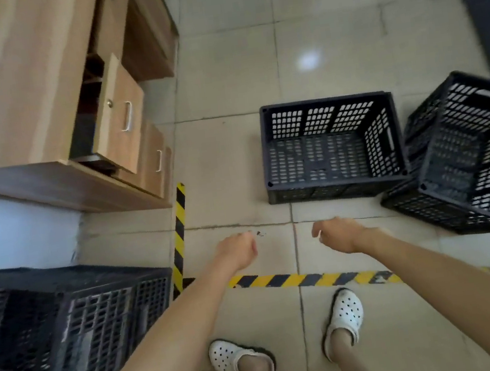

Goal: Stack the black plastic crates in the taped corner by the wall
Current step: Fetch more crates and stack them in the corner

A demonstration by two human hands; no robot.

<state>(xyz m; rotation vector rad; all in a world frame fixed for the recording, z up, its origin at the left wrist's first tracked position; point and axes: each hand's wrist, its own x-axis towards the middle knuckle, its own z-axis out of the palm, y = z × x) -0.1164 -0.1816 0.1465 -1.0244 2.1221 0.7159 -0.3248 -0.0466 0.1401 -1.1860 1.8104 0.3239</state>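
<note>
Head view, looking down: both my hands hang out in front of me holding nothing, the left hand with fingers loosely curled, the right hand much the same. The single crate I judge is next sits upright on the floor at about one o'clock from my hands, its long axis running nine to three, so my right hand is nearer. Two more tilted crates lie at three o'clock. The stack stands at eight o'clock, inside the striped tape by the wall.
</note>
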